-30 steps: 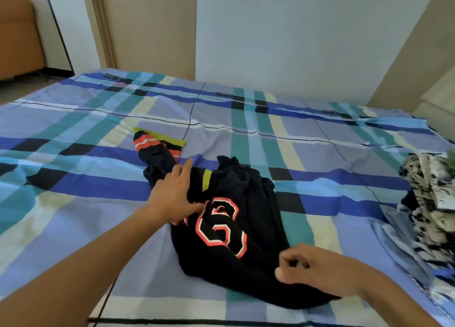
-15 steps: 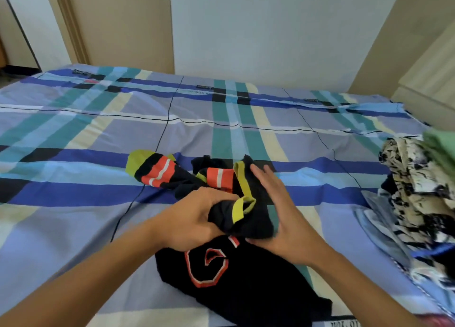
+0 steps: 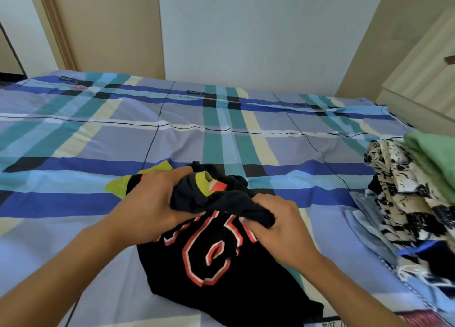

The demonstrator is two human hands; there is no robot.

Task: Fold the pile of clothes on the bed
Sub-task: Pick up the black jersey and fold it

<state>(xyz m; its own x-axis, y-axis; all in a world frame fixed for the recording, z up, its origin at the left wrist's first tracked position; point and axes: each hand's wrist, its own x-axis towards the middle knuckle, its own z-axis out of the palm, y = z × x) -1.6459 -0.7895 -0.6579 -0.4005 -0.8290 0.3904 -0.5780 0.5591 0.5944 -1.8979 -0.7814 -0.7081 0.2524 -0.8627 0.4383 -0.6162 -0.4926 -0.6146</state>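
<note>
The left hand (image 3: 147, 208) and right hand (image 3: 283, 225) now both clench bunched fabric of the black jersey (image 3: 221, 277), lying near-centre on the plaid bed (image 3: 73, 134); half a second earlier the right's fingers lay straight. A pile of clothes (image 3: 403, 184) sits at the right.

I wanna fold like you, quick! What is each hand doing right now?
Left hand: closed, gripping a bunched-up part of the black jersey.
Right hand: closed, gripping the other end of that same bunch.
</note>
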